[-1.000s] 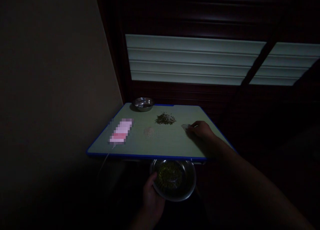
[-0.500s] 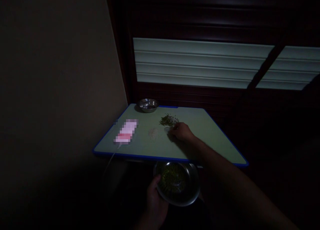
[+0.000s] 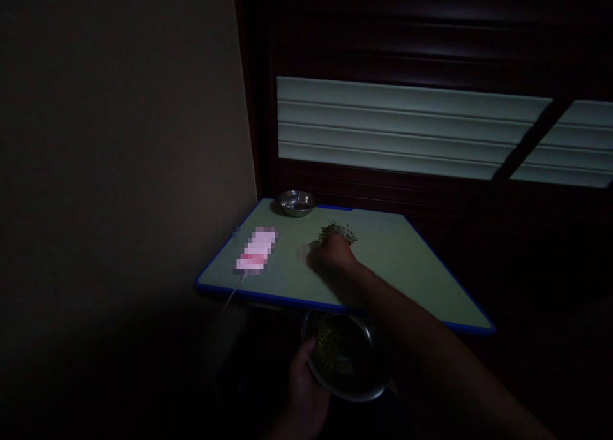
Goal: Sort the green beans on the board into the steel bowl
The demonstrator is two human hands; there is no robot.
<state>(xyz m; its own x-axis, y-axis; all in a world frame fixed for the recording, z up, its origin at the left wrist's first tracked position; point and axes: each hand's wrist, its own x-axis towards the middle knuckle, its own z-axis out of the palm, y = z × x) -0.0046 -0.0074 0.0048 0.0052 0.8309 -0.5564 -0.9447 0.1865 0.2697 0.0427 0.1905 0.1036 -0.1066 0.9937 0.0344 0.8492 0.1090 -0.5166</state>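
Observation:
My left hand [image 3: 306, 389] grips the left side of a metal bowl [image 3: 366, 394], its thumb over the rim. Small green grains, perhaps mung beans, [image 3: 330, 347] lie inside that bowl, which sits below the table's front edge. Over the tabletop, my right hand [image 3: 336, 251] has its fingers curled closed and pointing down; what they hold, if anything, is hidden. Just behind it spreads a loose pile of green grains [image 3: 338, 229], partly covered by the hand. A faint patch of pale grains [image 3: 303, 253] lies to its left.
The pale green table [image 3: 407, 261] has a blue edge. A second, shallow metal bowl [image 3: 297, 204] stands at its back left. A blurred-out phone-like object [image 3: 257, 250] with a white cable [image 3: 234, 292] lies at the left. A wall and dark wooden panels enclose the table.
My right hand has moved left over the table, toward the pale grains. A small clear thing earlier seen by its fingers is now hidden. The camera view has shifted slightly left.

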